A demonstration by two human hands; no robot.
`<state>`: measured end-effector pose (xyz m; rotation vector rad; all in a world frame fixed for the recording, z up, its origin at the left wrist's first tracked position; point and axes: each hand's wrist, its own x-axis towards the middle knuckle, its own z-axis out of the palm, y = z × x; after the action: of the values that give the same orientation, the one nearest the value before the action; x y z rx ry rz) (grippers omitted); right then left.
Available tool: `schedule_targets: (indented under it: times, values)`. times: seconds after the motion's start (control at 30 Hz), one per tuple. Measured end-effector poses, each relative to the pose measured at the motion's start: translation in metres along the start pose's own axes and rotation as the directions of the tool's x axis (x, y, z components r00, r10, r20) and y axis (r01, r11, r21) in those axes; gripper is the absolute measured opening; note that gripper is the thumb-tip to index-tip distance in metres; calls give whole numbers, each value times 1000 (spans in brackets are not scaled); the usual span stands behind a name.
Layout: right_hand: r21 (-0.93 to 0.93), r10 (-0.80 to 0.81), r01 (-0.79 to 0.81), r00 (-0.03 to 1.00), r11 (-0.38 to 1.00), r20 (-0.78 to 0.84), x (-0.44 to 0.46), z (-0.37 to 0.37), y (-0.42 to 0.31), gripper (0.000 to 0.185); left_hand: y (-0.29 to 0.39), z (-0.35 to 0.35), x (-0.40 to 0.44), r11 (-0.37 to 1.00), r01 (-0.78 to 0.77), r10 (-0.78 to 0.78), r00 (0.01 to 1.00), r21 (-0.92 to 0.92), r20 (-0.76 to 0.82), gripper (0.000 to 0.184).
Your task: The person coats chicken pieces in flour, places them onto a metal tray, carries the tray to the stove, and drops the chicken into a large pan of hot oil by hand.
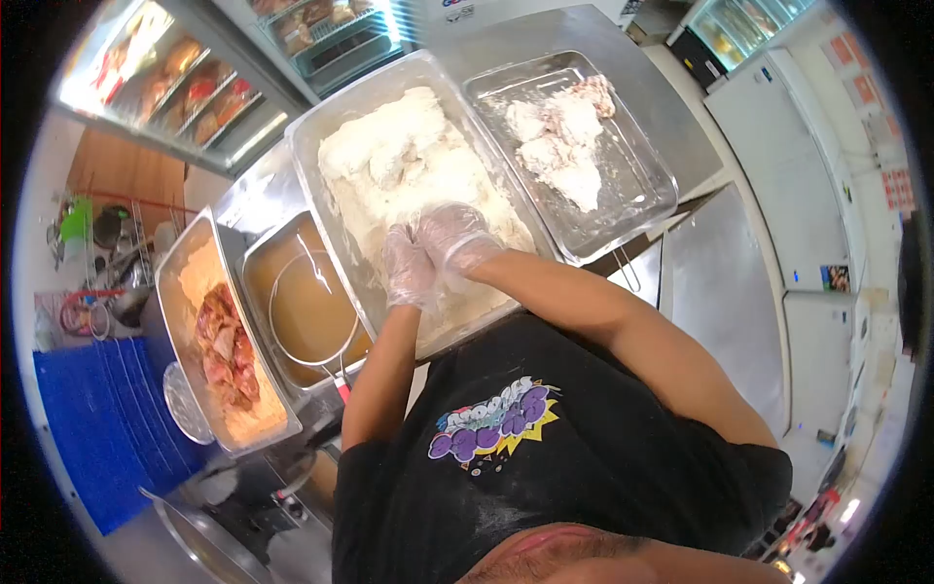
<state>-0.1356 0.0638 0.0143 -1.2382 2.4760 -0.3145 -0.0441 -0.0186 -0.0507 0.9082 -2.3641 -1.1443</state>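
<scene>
Both my hands wear clear plastic gloves and are low in a deep tub (pixel 304 146) of pale flour (pixel 457 175). My left hand (pixel 407 268) has its fingers together, beside my right hand (pixel 451 237). The right hand is curled downward, pressed against the flour. Whatever sits between or under the hands is hidden. Flour-covered lumps (pixel 389 131) fill the tub's far part. To the right, a metal tray (pixel 647 185) holds several white-coated pieces of raw meat (pixel 569 141).
Left of the flour tub is a pan of brownish liquid (pixel 304 302) with a round wire strainer (pixel 326 362) in it. Beyond it, a pan (pixel 238 282) holds raw meat chunks (pixel 229 350) on orange powder. A lit display fridge (pixel 185 83) stands at the far left.
</scene>
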Motion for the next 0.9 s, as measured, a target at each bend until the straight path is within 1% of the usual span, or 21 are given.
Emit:
schedule_targets:
  times: [0.07,0.1,0.17,0.2,0.23,0.3,0.33,0.37,0.4,0.43,0.47,0.5,0.53,0.6,0.63,0.67,0.7,0.73,0.8,0.87,0.9]
  values:
    - [8,-40,40,999,999,18,1,-11,15,25,26,-21,3,996,84,-78,989,-43,124,23]
    - [29,-87,87,996,996,-12,-3,-23,24,23,30,-28,4,990,132,-119,975,-54,189,23]
    - [58,-189,193,980,980,-69,-24,-66,42,21,5,-28,8,925,99,-40,985,-366,166,26]
    - [273,-159,168,986,947,-56,-38,-88,46,22,-7,-32,13,856,85,-11,989,-510,145,28]
    - [171,-127,139,989,975,-82,-38,-78,64,23,-12,-41,21,931,34,18,990,-363,141,29]
    - [-45,-94,89,988,995,-121,-30,-48,102,25,-21,-56,35,998,-49,55,990,-51,129,32]
    - [-19,-29,27,996,999,-80,-35,-55,100,22,-11,-67,43,979,-50,2,972,195,237,27]
    - [-3,27,-27,999,1000,-43,-36,-68,98,20,-17,-66,55,916,-212,119,954,340,275,24]
    - [4,76,-76,997,997,2,-37,-78,99,19,-31,-58,66,810,-353,213,921,468,326,21]
    - [244,35,-9,994,970,-103,-44,-75,122,21,-50,-47,73,722,-400,211,904,565,372,20]
    - [453,89,-4,982,891,-168,-59,-88,136,23,-68,-37,80,618,-449,208,885,645,417,18]
    - [637,143,39,962,770,-232,-73,-102,149,25,-88,-19,88,565,-425,134,893,708,429,17]
    - [785,267,10,937,620,-223,-103,-140,138,28,-98,-8,90,506,-404,57,897,762,438,17]
    - [684,459,-236,874,690,-161,-135,-182,138,32,-94,2,87,593,-279,66,952,755,300,17]
    - [647,493,-306,861,699,-126,-139,-179,161,33,-89,7,85,635,-221,71,971,740,229,18]
    - [606,531,-373,842,703,-97,-140,-166,191,34,-78,5,84,677,-126,-47,976,725,213,22]
    - [564,572,-441,817,699,-70,-140,-150,217,35,-68,2,83,687,-86,-55,984,721,170,23]
    - [405,555,-471,824,783,-115,-136,-130,241,33,-59,0,78,696,-48,-67,989,717,132,24]
    - [55,488,-488,847,871,-211,-117,-105,277,28,-49,-3,79,726,-12,-82,991,687,104,27]
    - [-156,239,-334,869,930,-434,-111,-124,226,32,-54,-2,78,751,-22,-81,989,660,126,30]
    - [-61,221,-274,871,960,-439,-101,-127,191,34,-60,2,78,771,-43,-73,985,635,156,32]
